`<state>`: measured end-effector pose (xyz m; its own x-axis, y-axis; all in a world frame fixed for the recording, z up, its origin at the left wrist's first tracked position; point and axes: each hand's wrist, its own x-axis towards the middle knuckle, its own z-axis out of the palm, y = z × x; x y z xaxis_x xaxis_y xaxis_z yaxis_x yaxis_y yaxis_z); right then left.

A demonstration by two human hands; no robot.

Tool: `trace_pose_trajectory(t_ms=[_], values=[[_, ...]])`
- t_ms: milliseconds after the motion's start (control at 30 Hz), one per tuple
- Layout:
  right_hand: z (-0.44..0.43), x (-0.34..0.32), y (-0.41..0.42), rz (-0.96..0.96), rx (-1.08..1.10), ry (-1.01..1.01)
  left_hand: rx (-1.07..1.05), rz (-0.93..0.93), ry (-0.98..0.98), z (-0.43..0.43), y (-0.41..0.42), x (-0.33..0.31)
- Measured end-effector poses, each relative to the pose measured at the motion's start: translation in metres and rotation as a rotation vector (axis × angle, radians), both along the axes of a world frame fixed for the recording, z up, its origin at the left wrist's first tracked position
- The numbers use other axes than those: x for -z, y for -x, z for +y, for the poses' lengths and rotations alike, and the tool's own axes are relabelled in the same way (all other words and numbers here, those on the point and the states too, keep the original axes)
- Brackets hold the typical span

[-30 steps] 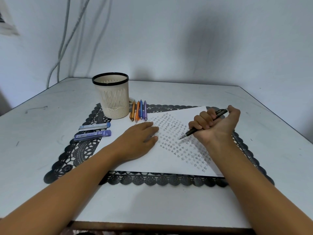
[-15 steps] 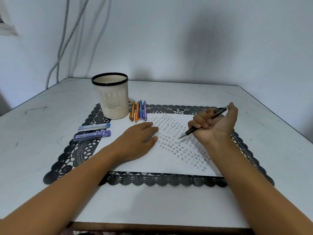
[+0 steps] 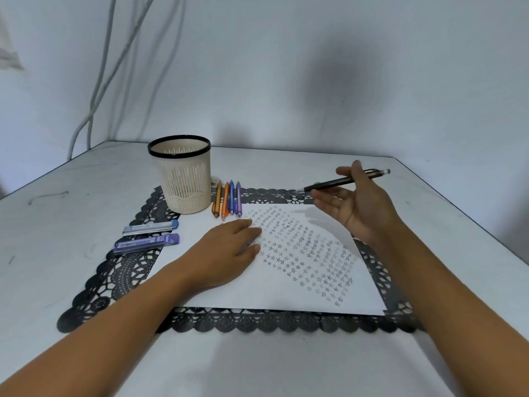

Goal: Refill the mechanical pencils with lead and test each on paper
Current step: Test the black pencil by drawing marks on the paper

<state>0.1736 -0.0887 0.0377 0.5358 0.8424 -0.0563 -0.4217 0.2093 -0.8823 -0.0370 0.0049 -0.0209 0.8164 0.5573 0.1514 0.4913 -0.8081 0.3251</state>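
White worktop (image 3: 286,368): left hand (image 3: 229,250) lies flat, fingers straight, on the star-marked white paper sheet (image 3: 286,296). The right hand (image 3: 360,210) pinches a black mechanical pencil (image 3: 335,183) above it. Testing seems done; next, lay it by the 4 coloured mechanical pencils (image 3: 227,200) beyond the left hand.

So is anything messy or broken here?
Nothing is spilled or broken. The paper sits slightly crooked on the black lace mat, and the table has dark scuff marks on its left side.
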Motion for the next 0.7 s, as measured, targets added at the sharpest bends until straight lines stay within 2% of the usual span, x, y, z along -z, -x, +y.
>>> trace_pose_trajectory(t_ms=[100,267,400,567,700], values=[[-0.003,0.010,-0.008,-0.083,-0.045,-0.010,0.002,0.011,-0.007,0.000,0.001,0.000],[-0.001,0.030,-0.021,-0.247,-0.025,0.139,0.006,0.011,-0.018,0.000,-0.001,0.000],[0.002,0.036,-0.025,-0.327,-0.064,0.124,0.011,0.010,-0.015,0.000,-0.001,0.000],[-0.004,0.043,-0.030,-0.655,0.006,0.189,0.015,0.017,-0.016,0.002,-0.001,0.002],[-0.003,0.045,-0.028,-0.701,0.073,0.229,0.009,0.023,-0.024,0.003,-0.002,0.004]])
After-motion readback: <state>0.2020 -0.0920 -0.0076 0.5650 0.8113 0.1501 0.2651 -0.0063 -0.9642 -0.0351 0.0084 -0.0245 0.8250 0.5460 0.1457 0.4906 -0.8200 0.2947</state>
